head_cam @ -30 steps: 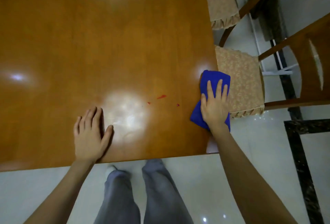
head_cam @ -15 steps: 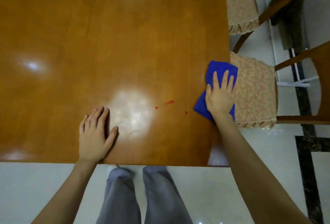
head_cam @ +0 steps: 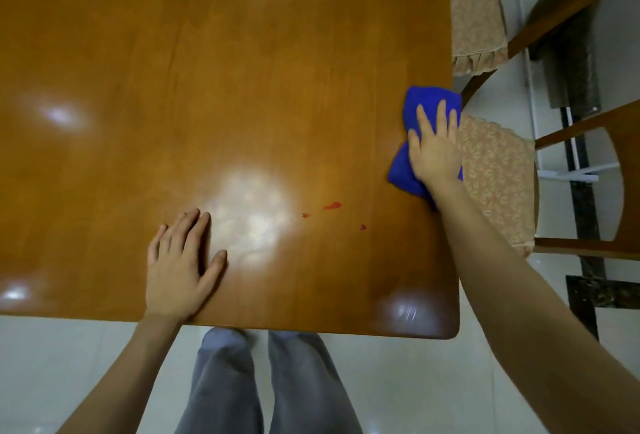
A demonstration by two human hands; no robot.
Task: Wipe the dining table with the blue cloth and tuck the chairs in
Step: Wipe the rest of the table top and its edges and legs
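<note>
"Pinching that cloth, or only pressing on it?"

"Pressing. My right grip (head_cam: 434, 153) lies flat on the folded blue terry cloth (head_cam: 431, 98), fingers straight and a little spread, nothing curled round it. The cloth sits at the right edge of the glossy orange-brown wooden desk (head_cam: 242, 87) and seems to lap just over it, beside the near wooden chair with the beige patterned cushion (head_cam: 498, 170). My left grip (head_cam: 180, 271) is flat too, palm on the desk near the front edge, holding nothing."

"How will it handle?"

"Soft, light and limp, I judge. It would bunch if I pushed from one corner. On this slick varnish it should slide easily, so I bear on the middle, palm over the fold, fingers toward the leading edge. A pinch is wanted only to lift it."

"And what's left?"

"The small red splashes (head_cam: 332, 206) lie on the desk between my two grips, nearer the right one, unwiped. A leftward sweep should take them. That chair and the second cushioned chair (head_cam: 474, 18) farther along the same side both stand out from the desk, not yet tucked in."
</note>
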